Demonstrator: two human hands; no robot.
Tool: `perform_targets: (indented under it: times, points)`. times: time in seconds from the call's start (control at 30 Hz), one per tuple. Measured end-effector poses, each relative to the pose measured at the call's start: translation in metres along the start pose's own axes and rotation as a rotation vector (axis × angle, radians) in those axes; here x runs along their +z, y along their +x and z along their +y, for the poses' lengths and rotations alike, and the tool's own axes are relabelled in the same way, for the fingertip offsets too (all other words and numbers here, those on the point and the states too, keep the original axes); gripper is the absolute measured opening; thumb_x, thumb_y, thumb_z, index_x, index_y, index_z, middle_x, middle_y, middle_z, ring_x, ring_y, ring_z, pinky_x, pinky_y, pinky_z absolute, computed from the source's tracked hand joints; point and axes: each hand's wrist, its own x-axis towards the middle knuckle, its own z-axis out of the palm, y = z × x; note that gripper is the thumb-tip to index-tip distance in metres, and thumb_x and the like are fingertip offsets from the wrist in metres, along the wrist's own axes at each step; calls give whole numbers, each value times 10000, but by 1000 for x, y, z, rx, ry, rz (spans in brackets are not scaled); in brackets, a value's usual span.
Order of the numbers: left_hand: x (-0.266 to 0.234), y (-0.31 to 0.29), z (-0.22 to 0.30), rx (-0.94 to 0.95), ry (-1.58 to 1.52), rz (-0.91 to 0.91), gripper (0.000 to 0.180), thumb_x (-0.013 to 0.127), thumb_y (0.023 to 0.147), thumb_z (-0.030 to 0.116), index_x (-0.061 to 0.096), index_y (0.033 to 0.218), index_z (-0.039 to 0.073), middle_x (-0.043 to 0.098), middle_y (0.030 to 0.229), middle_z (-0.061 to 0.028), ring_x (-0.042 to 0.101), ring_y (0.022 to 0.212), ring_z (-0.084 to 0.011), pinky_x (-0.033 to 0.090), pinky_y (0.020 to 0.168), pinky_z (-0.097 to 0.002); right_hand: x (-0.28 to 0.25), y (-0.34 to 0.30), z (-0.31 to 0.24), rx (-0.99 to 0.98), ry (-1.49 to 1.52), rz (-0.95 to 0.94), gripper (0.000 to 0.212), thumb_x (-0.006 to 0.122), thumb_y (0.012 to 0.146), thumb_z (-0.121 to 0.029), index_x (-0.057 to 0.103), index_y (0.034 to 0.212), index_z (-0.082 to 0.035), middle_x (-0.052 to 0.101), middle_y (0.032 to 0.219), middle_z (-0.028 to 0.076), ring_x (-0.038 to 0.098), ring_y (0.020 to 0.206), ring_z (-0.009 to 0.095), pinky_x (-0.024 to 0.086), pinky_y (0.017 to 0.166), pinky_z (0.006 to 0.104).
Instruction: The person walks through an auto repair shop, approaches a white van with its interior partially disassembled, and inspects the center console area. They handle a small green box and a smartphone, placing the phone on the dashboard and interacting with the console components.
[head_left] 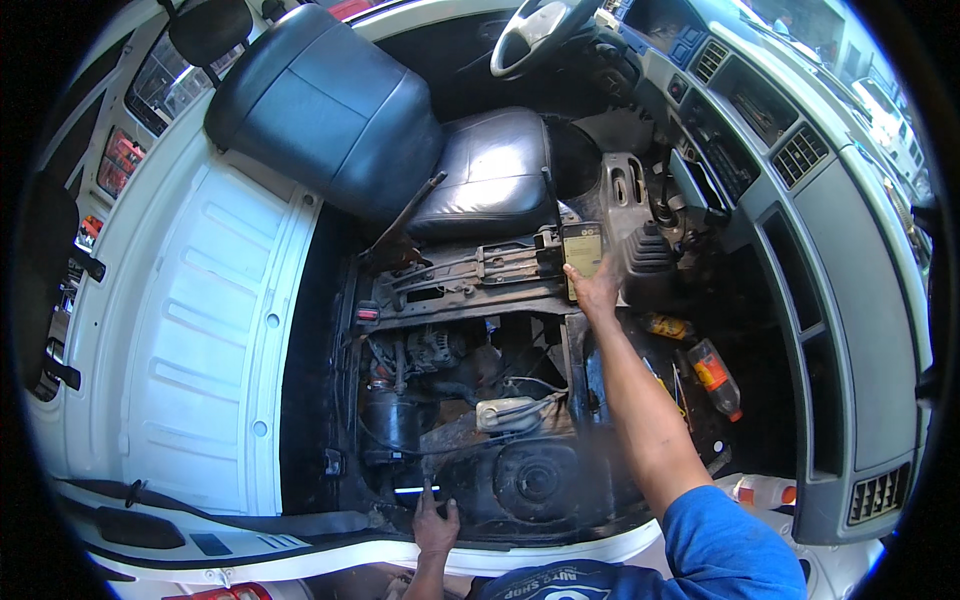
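Note:
My right hand point(598, 290) is closed on a smartphone point(582, 258) with a lit yellowish screen, its thumb on the phone's left edge. The phone stands upright between the driver's seat rails and the gear lever boot. At the near edge of the open engine bay is my left hand point(437, 525), its fingers at a thin white stick point(408, 490) that lies crosswise to them; the exact grip is too small to see. Beyond this hand, the engine point(430, 350) shows in the opening under the seat space, with a pale reservoir-like part point(505, 414) and hoses.
A black driver's seat point(490, 165) and steering wheel point(540, 35) are at the far side. The grey dashboard point(860, 260) runs along the right. Plastic bottles point(714, 378) lie in the footwell. A white ribbed panel point(200, 330) is at left; a gear lever boot point(650, 250) stands mid-right.

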Motion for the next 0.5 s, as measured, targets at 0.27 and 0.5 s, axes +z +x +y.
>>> perform_targets:
  times: [0.27, 0.5]
  points:
    - [0, -2, -4, -50, -38, -44, 748, 663, 912, 328, 389, 1534, 16, 627, 1285, -255, 620, 1160, -431, 498, 1008, -500, -11, -2, 6, -44, 125, 6, 598, 641, 889, -171, 447, 1405, 61, 574, 1292, 323, 542, 1230, 475, 435, 1065, 501]
    - [6, 1, -8, 49, 28, 39, 761, 686, 895, 270, 383, 1534, -12, 700, 1100, -221, 667, 1040, -397, 508, 956, -482, -17, -19, 11, -80, 156, -20, 630, 682, 840, -147, 450, 1389, 55, 573, 1289, 318, 540, 1227, 476, 430, 1067, 508]
